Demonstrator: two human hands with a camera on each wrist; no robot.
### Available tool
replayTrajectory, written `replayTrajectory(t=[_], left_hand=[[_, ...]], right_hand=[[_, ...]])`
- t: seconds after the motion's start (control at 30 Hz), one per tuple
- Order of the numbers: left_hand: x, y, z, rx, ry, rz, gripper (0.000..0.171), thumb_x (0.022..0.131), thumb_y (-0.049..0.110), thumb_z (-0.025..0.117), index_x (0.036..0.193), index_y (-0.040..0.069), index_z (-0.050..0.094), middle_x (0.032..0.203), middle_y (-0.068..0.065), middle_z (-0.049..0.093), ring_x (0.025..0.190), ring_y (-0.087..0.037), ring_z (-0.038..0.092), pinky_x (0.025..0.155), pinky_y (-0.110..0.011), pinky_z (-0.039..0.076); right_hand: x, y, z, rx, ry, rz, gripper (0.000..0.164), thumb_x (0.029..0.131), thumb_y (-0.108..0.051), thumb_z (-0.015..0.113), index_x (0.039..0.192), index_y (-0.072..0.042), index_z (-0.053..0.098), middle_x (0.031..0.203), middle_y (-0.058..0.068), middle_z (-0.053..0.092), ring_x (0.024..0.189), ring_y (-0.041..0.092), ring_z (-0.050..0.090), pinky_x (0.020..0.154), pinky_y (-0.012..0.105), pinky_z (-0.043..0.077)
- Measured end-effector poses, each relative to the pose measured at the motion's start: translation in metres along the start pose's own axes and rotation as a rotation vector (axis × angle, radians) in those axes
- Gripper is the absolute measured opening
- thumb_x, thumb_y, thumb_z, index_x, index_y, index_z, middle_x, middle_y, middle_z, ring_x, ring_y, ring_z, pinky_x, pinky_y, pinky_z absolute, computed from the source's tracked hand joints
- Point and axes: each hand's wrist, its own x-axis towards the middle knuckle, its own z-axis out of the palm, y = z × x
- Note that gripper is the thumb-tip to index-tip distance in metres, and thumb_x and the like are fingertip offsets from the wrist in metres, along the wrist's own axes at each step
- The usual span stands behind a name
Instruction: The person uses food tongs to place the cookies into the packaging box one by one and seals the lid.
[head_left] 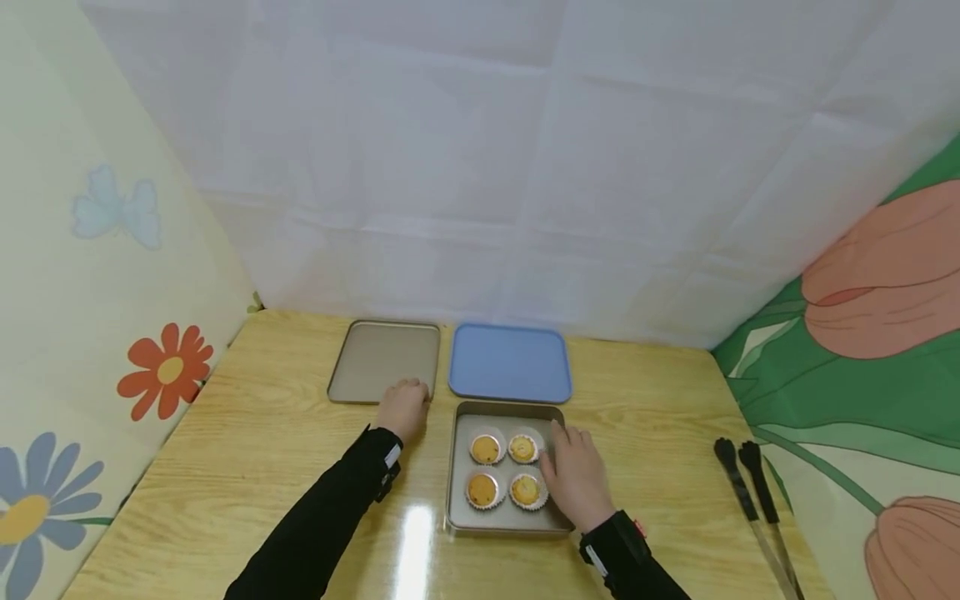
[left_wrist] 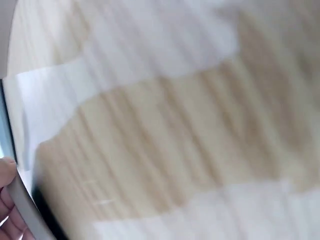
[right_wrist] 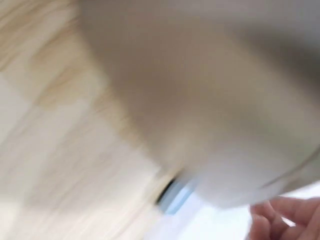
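A square deep baking pan (head_left: 510, 522) stands on the table, holding several small cakes in pale cups. On its left are two speckled muffins (head_left: 482, 490); on its right are two tarts (head_left: 526, 489) with yellow middles. My right hand (head_left: 579, 477) grips the pan's right wall, thumb over the inside; its wrist view is blurred. My left hand (head_left: 405, 408) is at the near right corner of a shallow grey-brown tray (head_left: 386, 358). In the left wrist view the thumb (left_wrist: 7, 171) and fingers pinch the rim.
A blue tray (head_left: 510, 362) lies behind the pan, right of the grey-brown tray. Tongs (head_left: 757, 500) with black tips lie near the table's right edge. A white cloth (head_left: 487, 167) hangs at the back, and flowered cloths flank the wooden table (head_left: 645, 392).
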Motion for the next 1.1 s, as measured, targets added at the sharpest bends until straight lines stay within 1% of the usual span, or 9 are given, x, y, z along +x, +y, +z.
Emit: replayTrajectory(t=[0.1,0.2,0.33,0.43,0.53,0.73,0.83,1.0,1.1], left_hand=[[-0.005,0.0,-0.002,-0.033,0.031,-0.002,0.008,0.079,0.008,0.067,0.074,0.009,0.061,0.076,-0.004,0.058,0.078,-0.026,0.055,0.069,-0.042,0.044],[-0.008,0.001,-0.005,-0.06,0.079,0.002,0.007,0.079,0.006,0.068,0.076,0.009,0.062,0.077,-0.004,0.059,0.079,-0.024,0.055,0.07,-0.04,0.044],[-0.013,0.003,-0.012,-0.09,0.116,0.011,0.006,0.078,0.005,0.068,0.078,0.008,0.063,0.079,-0.004,0.059,0.078,-0.023,0.055,0.07,-0.038,0.044],[-0.017,0.006,-0.02,-0.134,0.139,0.022,0.007,0.079,0.004,0.068,0.08,0.007,0.062,0.078,-0.004,0.058,0.076,-0.023,0.056,0.069,-0.037,0.045],[-0.019,0.01,-0.03,-0.191,0.192,0.039,0.007,0.079,0.004,0.068,0.08,0.006,0.061,0.077,-0.005,0.057,0.075,-0.024,0.056,0.067,-0.037,0.045],[-0.019,0.023,-0.06,-0.372,0.345,0.061,0.007,0.079,-0.001,0.065,0.076,0.003,0.059,0.075,-0.008,0.054,0.072,-0.025,0.053,0.064,-0.037,0.043],[-0.018,0.031,-0.077,-0.456,0.406,0.076,0.007,0.079,-0.003,0.065,0.076,0.001,0.059,0.074,-0.008,0.053,0.069,-0.021,0.05,0.061,-0.034,0.042],[-0.02,0.045,-0.101,-0.6,0.446,0.091,0.008,0.078,-0.006,0.065,0.076,-0.001,0.058,0.073,-0.007,0.052,0.064,-0.016,0.048,0.056,-0.026,0.041],[-0.021,0.054,-0.117,-0.729,0.447,0.083,0.008,0.078,-0.008,0.064,0.076,-0.003,0.058,0.073,-0.009,0.054,0.065,-0.017,0.05,0.056,-0.026,0.041]], right_hand=[[-0.005,0.009,0.001,-0.011,0.0,0.099,0.047,0.083,-0.019,0.062,0.121,0.007,0.052,0.1,0.021,0.055,0.09,0.034,0.052,0.069,0.042,0.046],[-0.009,0.015,0.002,0.01,-0.003,0.156,0.047,0.083,-0.019,0.061,0.12,0.008,0.052,0.102,0.023,0.054,0.092,0.037,0.053,0.068,0.046,0.047],[-0.015,0.018,0.005,0.031,0.003,0.167,0.047,0.083,-0.019,0.062,0.119,0.009,0.053,0.1,0.024,0.056,0.089,0.038,0.055,0.068,0.047,0.047],[-0.018,0.02,0.007,0.048,-0.023,0.184,0.045,0.084,-0.02,0.061,0.118,0.009,0.053,0.1,0.024,0.057,0.09,0.038,0.056,0.07,0.047,0.047],[-0.018,0.02,0.007,0.07,-0.045,0.202,0.044,0.085,-0.02,0.058,0.118,0.008,0.054,0.102,0.024,0.058,0.092,0.038,0.057,0.074,0.048,0.046],[-0.016,0.019,0.005,0.08,-0.064,0.208,0.039,0.087,-0.017,0.055,0.118,0.007,0.055,0.102,0.023,0.06,0.091,0.036,0.058,0.074,0.047,0.046],[-0.016,0.018,0.006,0.076,-0.068,0.211,0.038,0.087,-0.016,0.054,0.118,0.006,0.055,0.1,0.021,0.061,0.089,0.035,0.059,0.072,0.047,0.047],[-0.016,0.017,0.007,0.072,-0.062,0.204,0.036,0.088,-0.014,0.054,0.117,0.006,0.056,0.098,0.02,0.061,0.087,0.034,0.059,0.071,0.046,0.047],[-0.016,0.016,0.008,0.071,-0.05,0.194,0.035,0.087,-0.013,0.055,0.116,0.006,0.056,0.096,0.02,0.062,0.085,0.034,0.059,0.07,0.046,0.047]])
